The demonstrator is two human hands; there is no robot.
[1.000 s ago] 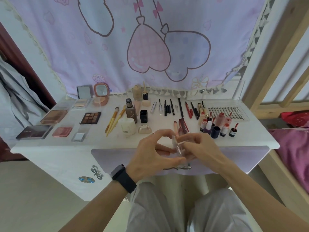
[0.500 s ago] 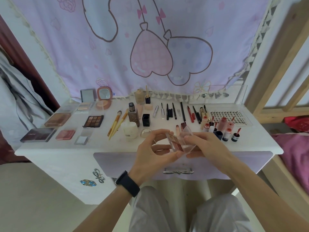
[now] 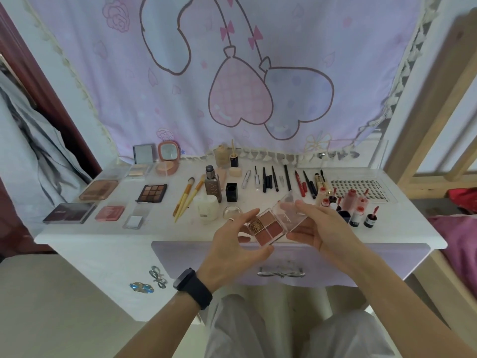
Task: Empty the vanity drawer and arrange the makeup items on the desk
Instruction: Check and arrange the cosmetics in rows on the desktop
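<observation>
The white tabletop carries rows of makeup: flat palettes at the left, brushes and bottles in the middle, pencils and small lip bottles at the right. Below it is the lilac drawer. Both forearms reach forward from below, and the hands meet in the air above the front edge of the tabletop. The left hand, with a black wristband, pinches the base of a small four-colour palette between thumb and forefinger. The right hand holds its clear lid, which stands open, thumb on top and fingers under.
</observation>
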